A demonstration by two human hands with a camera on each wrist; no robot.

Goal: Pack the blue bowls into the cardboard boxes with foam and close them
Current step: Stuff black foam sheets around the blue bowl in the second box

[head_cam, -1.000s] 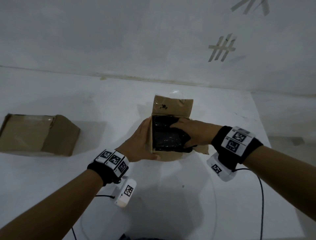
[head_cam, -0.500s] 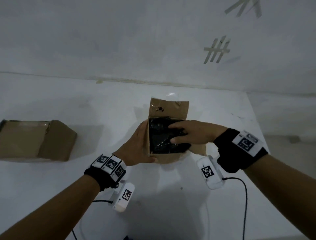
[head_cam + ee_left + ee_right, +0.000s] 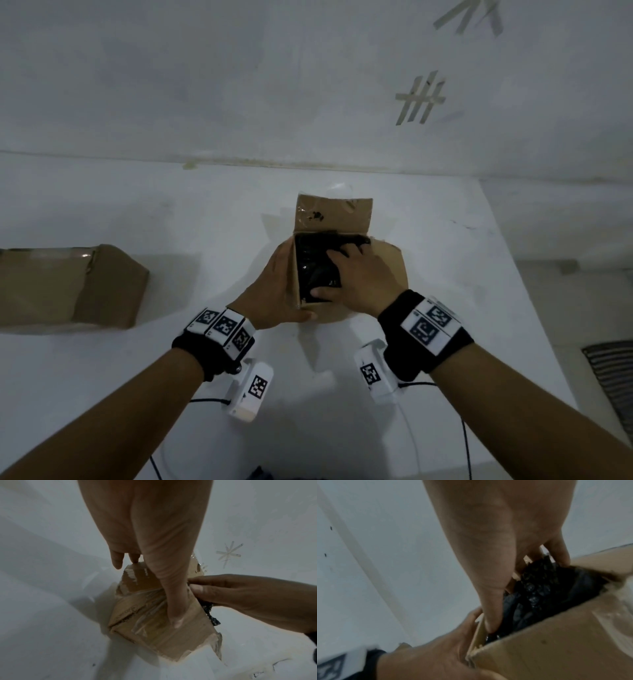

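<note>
An open cardboard box (image 3: 334, 214) stands mid-table with its far flap upright and its right flap lying outward. Black bubble foam (image 3: 311, 270) fills its mouth; no blue bowl shows in it. My right hand (image 3: 359, 277) lies spread on the foam, fingertips at its far edge and thumb near its front edge, pressing down. The right wrist view shows the thumb pushed into the box corner beside the foam (image 3: 536, 588). My left hand (image 3: 274, 287) rests flat against the box's left side. In the left wrist view its thumb lies straight along the taped cardboard (image 3: 154, 635).
A second cardboard box (image 3: 68, 284), closed, sits at the table's far left. The white table (image 3: 445, 342) ends at a wall behind and at an edge on the right, with a floor grate (image 3: 613, 373) beyond. Cables (image 3: 466, 445) trail by the front edge.
My right hand has swung from reaching across the foam from the right to lying over it from the near side. The left hand stays against the box.
</note>
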